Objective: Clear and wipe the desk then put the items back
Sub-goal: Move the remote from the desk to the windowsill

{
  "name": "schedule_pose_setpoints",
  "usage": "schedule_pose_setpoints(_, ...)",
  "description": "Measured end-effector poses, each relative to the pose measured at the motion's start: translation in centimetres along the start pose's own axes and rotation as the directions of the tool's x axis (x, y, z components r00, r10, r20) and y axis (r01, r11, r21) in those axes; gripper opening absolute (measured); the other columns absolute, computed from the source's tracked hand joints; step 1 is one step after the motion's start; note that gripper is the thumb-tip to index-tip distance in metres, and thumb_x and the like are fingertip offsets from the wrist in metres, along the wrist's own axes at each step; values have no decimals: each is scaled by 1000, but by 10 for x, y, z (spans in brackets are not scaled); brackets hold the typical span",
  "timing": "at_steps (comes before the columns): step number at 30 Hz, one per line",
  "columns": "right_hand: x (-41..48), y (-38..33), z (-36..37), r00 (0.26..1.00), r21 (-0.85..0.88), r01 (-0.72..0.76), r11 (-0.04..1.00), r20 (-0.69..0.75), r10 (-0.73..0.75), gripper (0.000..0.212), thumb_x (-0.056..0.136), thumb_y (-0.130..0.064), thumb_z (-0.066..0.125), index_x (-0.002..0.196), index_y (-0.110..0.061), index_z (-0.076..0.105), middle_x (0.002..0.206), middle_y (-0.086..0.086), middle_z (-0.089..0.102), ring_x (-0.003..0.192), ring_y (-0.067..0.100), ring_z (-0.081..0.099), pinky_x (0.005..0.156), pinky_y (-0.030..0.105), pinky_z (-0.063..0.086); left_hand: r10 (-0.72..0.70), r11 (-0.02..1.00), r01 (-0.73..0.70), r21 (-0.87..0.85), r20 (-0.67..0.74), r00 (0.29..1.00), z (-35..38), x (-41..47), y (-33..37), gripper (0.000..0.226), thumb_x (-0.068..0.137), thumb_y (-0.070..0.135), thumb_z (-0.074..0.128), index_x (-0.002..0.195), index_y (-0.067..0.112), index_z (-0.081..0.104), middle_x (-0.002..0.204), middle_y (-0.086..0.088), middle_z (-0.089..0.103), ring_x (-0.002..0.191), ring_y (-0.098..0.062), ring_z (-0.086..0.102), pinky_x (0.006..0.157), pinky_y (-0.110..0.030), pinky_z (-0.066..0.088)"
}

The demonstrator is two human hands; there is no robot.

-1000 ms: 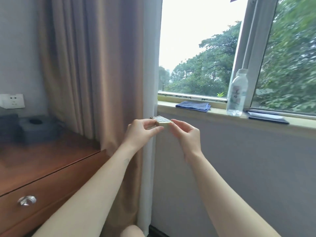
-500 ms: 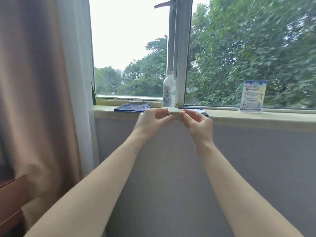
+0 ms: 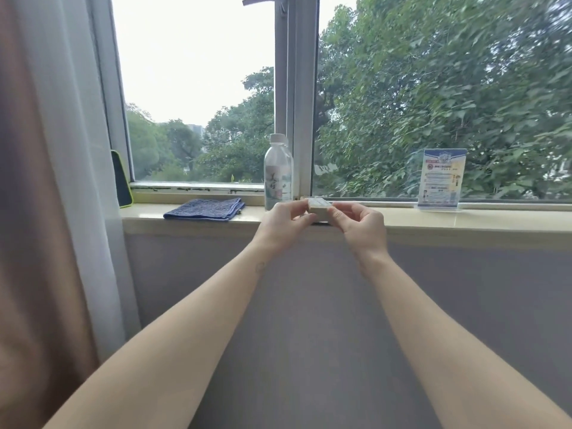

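**A:** Where is the box right now?

**B:** The small beige box (image 3: 318, 207) is held at the front of the window sill (image 3: 464, 219), just to the right of the water bottle (image 3: 278, 174). The left grip (image 3: 283, 219) pinches its left end between thumb and fingers, and the right grip (image 3: 360, 222) pinches the other end the same way.

**A:** Is it down on the sill yet?

**B:** I can't tell. The hands cover its underside, and a dark sliver below it may be a flat thing lying on the sill. I read this as the clearing stage, with the box being parked here off the tabletop (which is out of view).

**A:** How should it be set down?

**B:** Lower it level, with both ends meeting the surface together, and push it back from the sill's front lip so it can't tip off. Mind the left knuckles, because the bottle stands close and looks light enough to topple. Let the pinch go only once the box bears its own weight, and release one end first.

**A:** Is there anything else to avoid?

**B:** The folded blue cloth (image 3: 205, 209) lies further left and is probably the wiper, so nothing should go on top of it. The sign card (image 3: 441, 178) stands well to the right and is in no danger.
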State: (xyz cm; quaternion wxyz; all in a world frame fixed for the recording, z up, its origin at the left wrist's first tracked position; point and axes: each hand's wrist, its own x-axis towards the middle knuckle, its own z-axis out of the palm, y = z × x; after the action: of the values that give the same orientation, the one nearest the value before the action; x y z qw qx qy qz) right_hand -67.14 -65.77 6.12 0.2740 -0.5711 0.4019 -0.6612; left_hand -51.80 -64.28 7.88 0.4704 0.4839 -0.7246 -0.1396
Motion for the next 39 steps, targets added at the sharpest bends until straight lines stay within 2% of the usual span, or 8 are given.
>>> schedule_pose_setpoints(5,27,5,4,999,-183,40,982,-8,-42,19,87,-30,71,102,-18,73,92,-6,73,88,7,66,84,21,48,-58,996,59,71,-15,998,5,30,-6,44,92,31,63,134,20,58,128,6,64,111,-25,65,101,-40,47)
schedule_pose_setpoints(10,52,10,8,997,-317,71,946,29,-65,23,89,-31,67,108,-18,71,98,-4,73,95,9,65,85,21,45,-33,987,35,154,-15,999,11,52,-11,26,95,27,57,120,23,65,116,6,69,52,-12,59,82,-41,55)
schedule_pose_setpoints(15,66,23,13,993,-418,59,906,119,-9,27,92,-25,64,116,-15,68,109,1,72,106,15,65,96,28,46,-113,962,115,249,-23,993,22,67,-27,22,95,33,55,111,20,64,112,0,68,71,-26,66,84,-43,54)
schedule_pose_setpoints(19,62,34,16,988,-468,56,882,154,19,25,92,-22,63,115,-15,69,110,2,72,108,16,64,99,31,46,-148,950,138,279,14,989,25,66,-42,33,96,31,55,128,23,59,125,-2,64,89,-33,67,85,-44,54)
schedule_pose_setpoints(23,56,32,19,996,-471,42,881,88,0,18,89,-26,65,104,-19,71,99,-2,72,100,17,65,94,32,48,-142,952,136,274,0,990,24,63,-45,32,93,32,57,121,17,61,123,-6,65,112,-28,60,91,-45,51)
schedule_pose_setpoints(27,51,27,20,999,-487,23,873,39,-5,15,88,-28,63,98,-20,71,87,-7,66,96,17,64,86,29,47,-137,949,127,290,17,990,20,58,-40,26,91,33,55,110,16,62,114,-4,68,97,-29,64,85,-44,53)
schedule_pose_setpoints(32,43,26,21,999,-510,44,859,47,-23,21,89,-29,62,106,-20,70,105,-2,71,106,23,61,94,34,46,-117,959,106,264,29,993,17,49,-33,38,94,29,55,130,18,55,134,-1,59,101,-34,65,92,-43,51)
schedule_pose_setpoints(39,23,12,29,967,-467,208,860,-35,-252,18,89,-17,58,103,-17,70,103,0,71,105,23,61,90,31,45,-22,980,24,198,-17,1000,-1,25,-30,40,93,28,58,133,25,55,126,5,64,92,-31,68,86,-42,54)
